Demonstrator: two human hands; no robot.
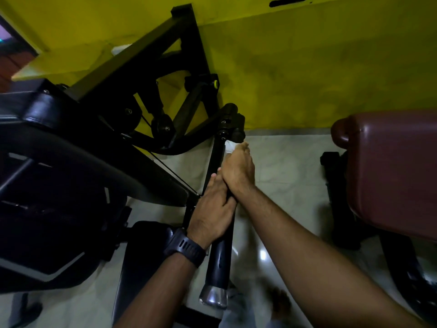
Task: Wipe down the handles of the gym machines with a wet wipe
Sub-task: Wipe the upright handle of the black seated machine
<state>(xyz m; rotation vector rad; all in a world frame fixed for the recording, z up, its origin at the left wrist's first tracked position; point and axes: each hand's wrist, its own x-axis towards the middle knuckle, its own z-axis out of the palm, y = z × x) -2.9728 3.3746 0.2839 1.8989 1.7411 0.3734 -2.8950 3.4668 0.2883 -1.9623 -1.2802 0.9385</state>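
A long black machine handle [218,263] with a silver end cap runs from the bottom centre up to a black pivot joint. My left hand [211,209], with a black watch on its wrist, grips the handle around its middle. Just above it, my right hand [237,171] wraps the upper part of the bar and holds a white wet wipe [229,146] against it. Only a small corner of the wipe shows past the fingertips, right below the joint.
The black frame of the machine [132,91] with pulleys and a cable fills the left and centre. A black seat pad [144,254] lies below it. A maroon padded bench [392,171] stands at the right. Behind is a yellow wall; the floor is pale tile.
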